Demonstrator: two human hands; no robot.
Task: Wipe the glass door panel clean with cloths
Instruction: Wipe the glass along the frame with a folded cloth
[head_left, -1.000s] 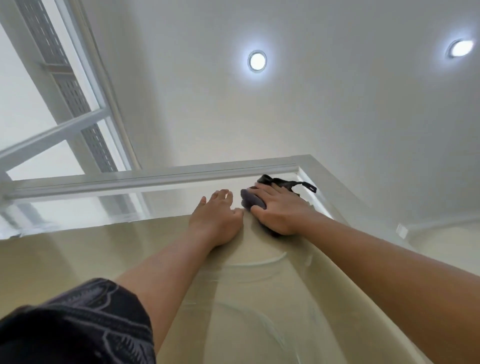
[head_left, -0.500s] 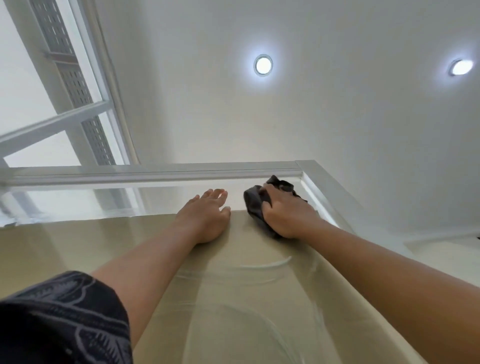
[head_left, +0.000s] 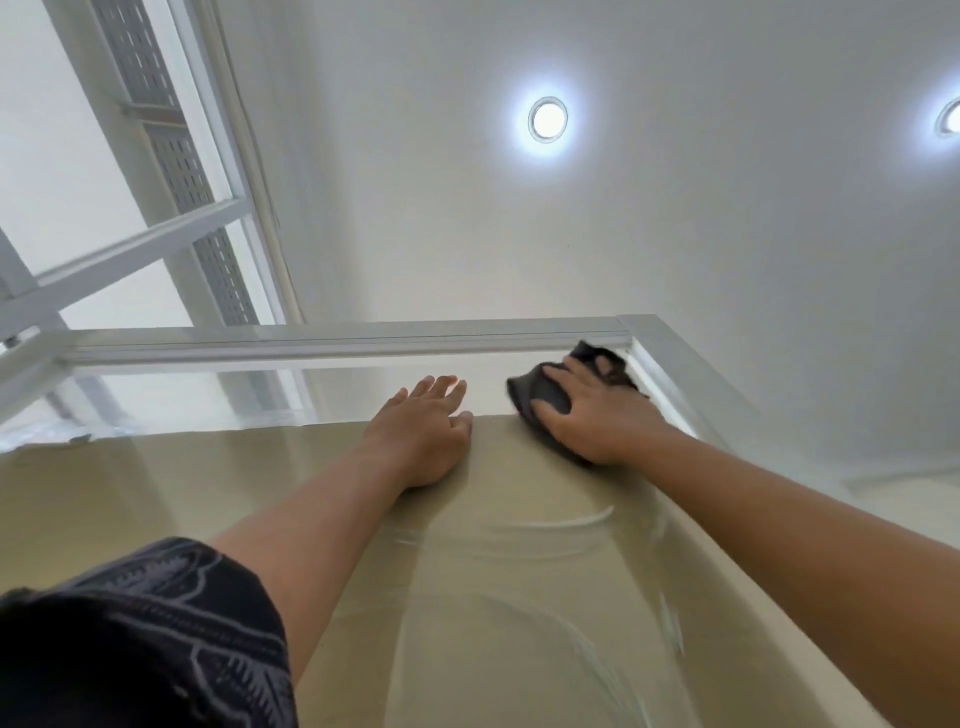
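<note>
I look steeply up along the glass door panel (head_left: 509, 613), which carries curved wet streaks. Its white frame (head_left: 332, 343) runs across the top and turns down at the upper right corner. My right hand (head_left: 597, 415) presses a dark grey cloth (head_left: 540, 395) flat on the glass just below that corner. The cloth bunches out above and to the left of my fingers. My left hand (head_left: 426, 431) lies flat on the glass to the left of the cloth, fingers together, holding nothing.
A white ceiling with two round recessed lights (head_left: 548, 118) fills the upper view. A second white-framed glass pane (head_left: 130, 249) rises at the left. My dark patterned sleeve (head_left: 156, 639) fills the lower left corner.
My right hand slid the cloth to the right, into the upper right corner of the frame. The gap between my two hands widened; my left hand stayed flat on the glass.
</note>
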